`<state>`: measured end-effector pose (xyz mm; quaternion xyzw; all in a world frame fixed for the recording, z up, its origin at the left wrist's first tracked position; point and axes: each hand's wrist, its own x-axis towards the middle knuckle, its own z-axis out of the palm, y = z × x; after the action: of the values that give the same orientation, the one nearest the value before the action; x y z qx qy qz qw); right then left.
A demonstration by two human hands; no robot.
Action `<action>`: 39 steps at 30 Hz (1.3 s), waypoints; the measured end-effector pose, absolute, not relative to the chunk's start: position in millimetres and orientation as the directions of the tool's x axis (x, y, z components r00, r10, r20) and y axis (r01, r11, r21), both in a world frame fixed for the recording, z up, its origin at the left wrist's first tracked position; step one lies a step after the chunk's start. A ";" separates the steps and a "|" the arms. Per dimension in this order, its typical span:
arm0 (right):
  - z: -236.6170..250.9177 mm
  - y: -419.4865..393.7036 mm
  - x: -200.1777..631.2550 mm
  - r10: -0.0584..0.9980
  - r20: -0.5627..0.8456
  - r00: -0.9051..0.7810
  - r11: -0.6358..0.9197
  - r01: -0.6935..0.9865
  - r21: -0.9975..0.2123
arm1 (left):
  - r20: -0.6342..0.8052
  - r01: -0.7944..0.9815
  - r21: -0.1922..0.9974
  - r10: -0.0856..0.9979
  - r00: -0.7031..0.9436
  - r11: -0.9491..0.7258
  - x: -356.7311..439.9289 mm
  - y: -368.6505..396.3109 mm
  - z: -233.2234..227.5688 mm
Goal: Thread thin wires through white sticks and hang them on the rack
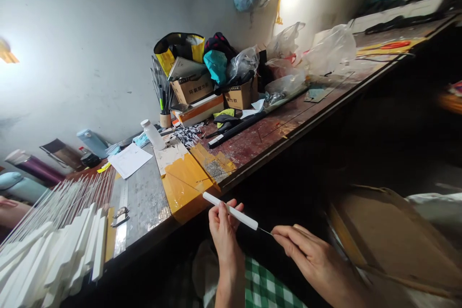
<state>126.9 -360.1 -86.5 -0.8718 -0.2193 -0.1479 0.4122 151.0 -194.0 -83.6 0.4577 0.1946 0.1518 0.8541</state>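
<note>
My left hand [224,231] grips a white stick-like handle [231,211] near its middle, held just off the workbench's front edge. A thin dark rod [265,231] comes out of the handle's right end. My right hand [310,255] pinches that rod between thumb and fingertips. A long row of similar white handles with thin rods [61,236] lies fanned on the bench at the lower left.
The workbench [252,144] runs back to the right, with a yellow patch [184,180], a metal sheet [142,197], a white bottle [152,134], paper [130,160], cardboard boxes [191,89] and plastic bags [325,50]. A cardboard box [390,236] stands at the lower right.
</note>
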 end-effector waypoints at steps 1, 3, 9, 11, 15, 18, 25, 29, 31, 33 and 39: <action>-84.2 -360.5 128.2 0.269 0.459 0.846 -0.563 0.525 -0.638 | -0.202 -0.084 0.828 0.433 0.878 0.555 151.9 -193.7 -81.9; -80.8 -361.3 131.3 0.295 0.478 0.827 -0.565 0.555 -0.611 | -0.233 -0.080 0.792 0.422 0.876 0.605 153.8 -192.4 -78.1; -74.4 -363.1 138.5 0.334 0.460 0.823 -0.606 0.561 -0.564 | -0.309 -0.039 0.737 0.387 0.869 0.675 160.5 -188.0 -69.2; -69.1 -363.1 139.1 0.353 0.433 0.829 -0.612 0.555 -0.563 | -0.333 -0.020 0.727 0.378 0.864 0.686 162.0 -187.5 -68.1; -54.8 -362.1 138.8 0.415 0.326 0.849 -0.614 0.526 -0.588 | -0.362 0.003 0.720 0.372 0.855 0.694 162.3 -186.9 -66.8; -47.3 -361.4 137.6 0.401 0.308 0.863 -0.605 0.501 -0.619 | -0.357 0.005 0.725 0.370 0.858 0.689 160.2 -186.1 -65.3; -44.4 -365.9 130.8 0.357 0.287 0.889 -0.581 0.452 -0.677 | -0.307 0.008 0.759 0.347 0.886 0.651 152.7 -188.7 -64.2; -47.8 -369.0 128.2 0.370 0.286 0.884 -0.578 0.459 -0.674 | -0.308 0.016 0.777 0.357 0.882 0.629 149.3 -191.1 -62.9; -49.1 -369.4 127.8 0.369 0.291 0.883 -0.579 0.464 -0.671 | -0.310 0.017 0.780 0.363 0.879 0.626 148.5 -191.4 -62.2; -48.9 -369.3 127.4 0.357 0.297 0.886 -0.587 0.460 -0.666 | -0.308 0.014 0.779 0.364 0.879 0.627 148.2 -191.4 -62.0; -43.7 -369.1 125.6 0.407 0.187 0.894 -0.591 0.413 -0.693 | -0.304 0.012 0.785 0.369 0.878 0.620 148.8 -190.7 -65.0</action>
<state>125.6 -369.1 -43.7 -0.8918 -0.2299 -0.0042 0.3897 148.8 -190.7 -65.0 0.4238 0.2244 0.1024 0.8715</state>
